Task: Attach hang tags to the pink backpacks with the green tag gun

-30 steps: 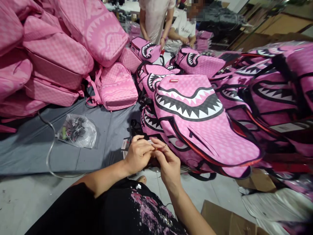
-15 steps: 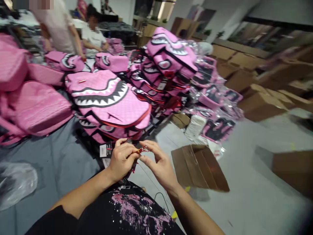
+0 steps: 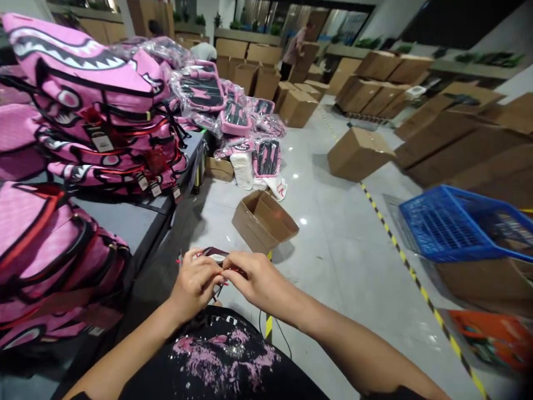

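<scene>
My left hand (image 3: 195, 282) and my right hand (image 3: 250, 276) meet low in the middle of the view, over my lap. Between their fingertips they pinch a small dark hang tag (image 3: 215, 255) with a thin red string. Both hands are closed around it. Pink backpacks with shark-mouth prints (image 3: 91, 111) are stacked to the left on a grey table (image 3: 137, 219), several with tags hanging from them. More pink bags (image 3: 50, 250) lie close to my left arm.
An open cardboard box (image 3: 263, 219) stands on the floor just beyond my hands. A blue plastic crate (image 3: 458, 225) sits at the right. Sealed cartons (image 3: 358, 153) are piled across the back. Bagged backpacks (image 3: 233, 114) lean by the table's end. A person (image 3: 295, 51) stands far off.
The view has swung right, from the pile of pink backpacks to the open floor with cartons. My hands stay together on the tag, now held lower and closer to my body.
</scene>
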`<control>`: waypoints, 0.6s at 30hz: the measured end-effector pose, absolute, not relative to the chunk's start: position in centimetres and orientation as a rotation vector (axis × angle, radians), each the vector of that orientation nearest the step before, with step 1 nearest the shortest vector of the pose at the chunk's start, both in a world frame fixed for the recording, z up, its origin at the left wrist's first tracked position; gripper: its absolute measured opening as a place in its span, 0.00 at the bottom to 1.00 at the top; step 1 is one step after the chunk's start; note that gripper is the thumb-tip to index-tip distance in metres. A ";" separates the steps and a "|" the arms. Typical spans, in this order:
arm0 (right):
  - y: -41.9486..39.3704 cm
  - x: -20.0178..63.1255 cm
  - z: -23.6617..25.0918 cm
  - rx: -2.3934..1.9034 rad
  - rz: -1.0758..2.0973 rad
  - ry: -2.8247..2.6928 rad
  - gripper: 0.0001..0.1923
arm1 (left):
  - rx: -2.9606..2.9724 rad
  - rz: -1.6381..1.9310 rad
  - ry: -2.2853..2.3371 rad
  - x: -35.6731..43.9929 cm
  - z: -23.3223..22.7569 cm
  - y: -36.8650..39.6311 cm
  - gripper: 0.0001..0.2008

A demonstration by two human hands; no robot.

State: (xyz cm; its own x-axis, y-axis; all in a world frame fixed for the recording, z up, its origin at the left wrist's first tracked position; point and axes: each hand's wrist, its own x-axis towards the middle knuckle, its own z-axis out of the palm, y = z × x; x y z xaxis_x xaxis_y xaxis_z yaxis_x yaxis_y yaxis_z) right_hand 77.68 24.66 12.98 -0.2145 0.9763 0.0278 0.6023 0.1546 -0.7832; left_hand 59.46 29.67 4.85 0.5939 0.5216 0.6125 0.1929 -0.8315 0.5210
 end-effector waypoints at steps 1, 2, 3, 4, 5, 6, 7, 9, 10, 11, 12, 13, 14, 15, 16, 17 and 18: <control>24.5 79.1 12.7 -1.531 0.918 -1.852 0.07 | 2.392 1.099 0.558 61.1 4.5 29.8 0.03; 24.4 80.5 12.3 -1.549 0.938 -1.815 0.07 | 2.364 1.065 0.548 62.5 4.2 30.0 0.04; 24.4 81.7 11.9 -1.554 0.942 -1.785 0.08 | 2.339 1.018 0.541 63.9 3.9 30.2 0.07; 24.4 82.8 11.4 -1.555 0.926 -1.757 0.09 | 2.312 0.964 0.531 65.1 3.6 30.5 0.09; 24.5 83.9 11.0 -1.559 0.900 -1.725 0.10 | 2.283 0.909 0.517 66.3 3.4 30.9 0.10; 24.6 84.9 10.5 -1.568 0.878 -1.689 0.10 | 2.252 0.857 0.500 67.4 3.1 31.4 0.11; 24.9 85.8 10.1 -1.579 0.865 -1.651 0.10 | 2.219 0.814 0.483 68.5 2.9 31.9 0.11; 25.5 87.7 9.3 -1.605 0.871 -1.571 0.10 | 2.155 0.757 0.458 70.8 2.3 33.2 0.12; 26.0 88.7 9.0 -1.626 0.893 -1.528 0.10 | 2.129 0.736 0.445 72.1 2.0 34.0 0.12; 26.5 89.7 8.6 -1.653 0.920 -1.484 0.09 | 2.106 0.725 0.424 73.3 1.6 34.8 0.13; 27.0 90.8 8.2 -1.681 0.937 -1.442 0.09 | 2.091 0.717 0.397 74.6 1.2 35.7 0.13; 27.6 91.8 7.8 -1.701 0.934 -1.412 0.09 | 2.087 0.709 0.367 75.9 0.9 36.7 0.12; 28.3 93.0 7.3 -1.712 0.911 -1.399 0.10 | 2.098 0.695 0.340 77.2 0.5 37.8 0.12; 29.0 94.1 6.9 -1.717 0.875 -1.397 0.11 | 2.125 0.675 0.315 78.4 0.2 39.0 0.10; 29.8 95.2 6.5 -1.722 0.836 -1.398 0.11 | 2.165 0.648 0.296 79.6 0.0 40.2 0.09; 30.7 96.2 6.2 -1.737 0.803 -1.392 0.12 | 2.209 0.616 0.281 80.8 -0.2 41.4 0.08; 31.6 97.2 5.8 -1.768 0.780 -1.379 0.12 | 2.246 0.582 0.272 82.0 -0.4 42.6 0.08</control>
State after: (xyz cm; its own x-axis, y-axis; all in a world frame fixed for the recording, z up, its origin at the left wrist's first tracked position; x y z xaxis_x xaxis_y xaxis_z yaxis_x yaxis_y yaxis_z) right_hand 97.25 31.55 5.84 0.2341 0.9721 -0.0175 0.5153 -0.1393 -0.8456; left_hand 82.01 42.62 -0.42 0.8722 0.3688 0.3214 0.0096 -0.6699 0.7424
